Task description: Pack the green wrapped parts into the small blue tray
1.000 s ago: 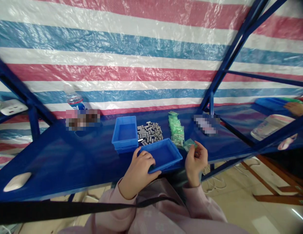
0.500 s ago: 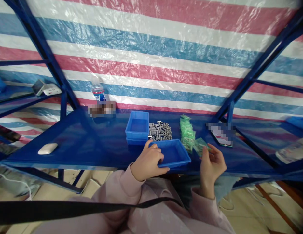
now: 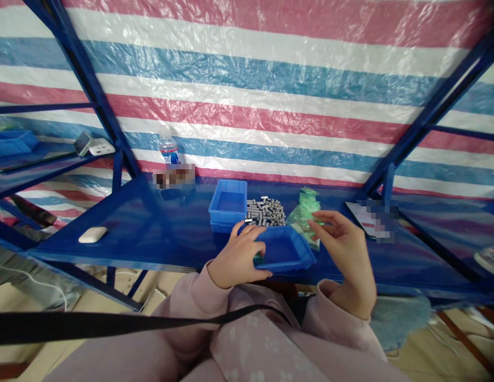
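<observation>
My left hand (image 3: 242,257) is closed on the left end of a shallow blue tray (image 3: 288,265), with its thumb along the near rim. A small bit of green shows under its fingers inside the tray. Beyond the tray's right end, my right hand (image 3: 346,249) pinches a thin, see-through green bag (image 3: 297,218). The bag overlaps a row of similar green bags (image 3: 309,200). Behind the tray lies a pile of short silvery metal cylinders (image 3: 270,211). Stacked blue bins (image 3: 230,199) stand left of the pile.
On the blue table (image 3: 163,233) a white case (image 3: 93,234) lies at the left. A bottle (image 3: 170,153) stands at the back left, beside a blurred patch. A phone (image 3: 364,217) lies at the right. Blue metal frames rise at both sides, with a striped sheet behind.
My right hand has moved left and up with the bag, towards the tray's far right corner. My left hand stays at the tray. The view has shifted slightly.
</observation>
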